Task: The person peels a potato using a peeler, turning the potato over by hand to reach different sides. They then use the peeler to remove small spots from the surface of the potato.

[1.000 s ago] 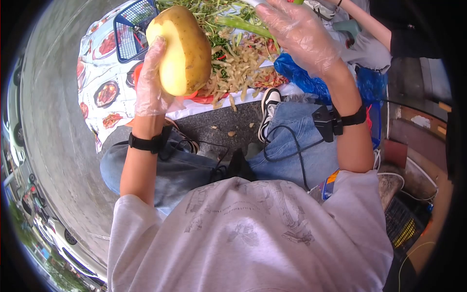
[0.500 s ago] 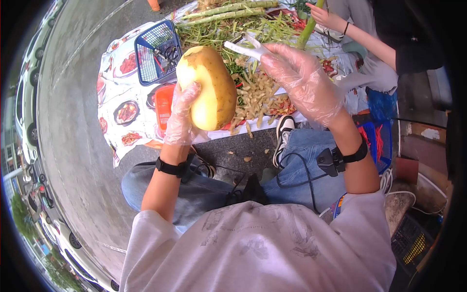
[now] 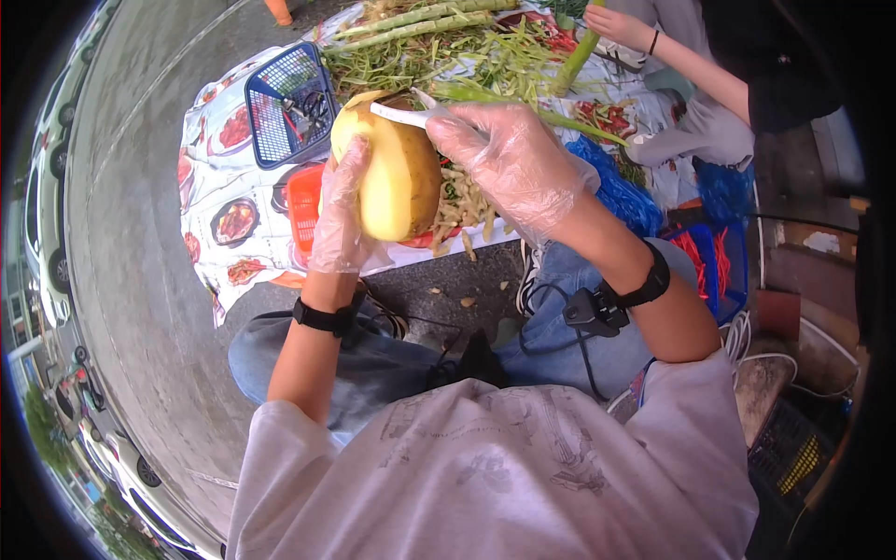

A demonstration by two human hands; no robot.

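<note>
My left hand (image 3: 342,217), in a clear plastic glove, is wrapped round the left side of a large potato (image 3: 394,191). Pale yellow flesh shows on much of the potato, while brown skin stays on its right side and top. My gloved right hand (image 3: 511,166) grips a white Y-shaped peeler (image 3: 403,115). The peeler lies against the upper part of the potato, where a curl of skin (image 3: 367,97) stands up. Its blade is partly hidden by its own frame. Both hands are over the patterned cloth in front of my lap.
A blue basket (image 3: 264,149) holding tools and a red basket (image 3: 301,207) stand at left. Peelings (image 3: 467,210) and green scraps (image 3: 411,65) cover the cloth. Another person's hand (image 3: 618,26) holds a green stalk (image 3: 574,65). Red peppers lie in a blue crate (image 3: 742,271) at right.
My right hand has moved left and down, bringing the peeler from beside the potato onto its upper part. A curl of skin now rises there. The other person's stalk is still held.
</note>
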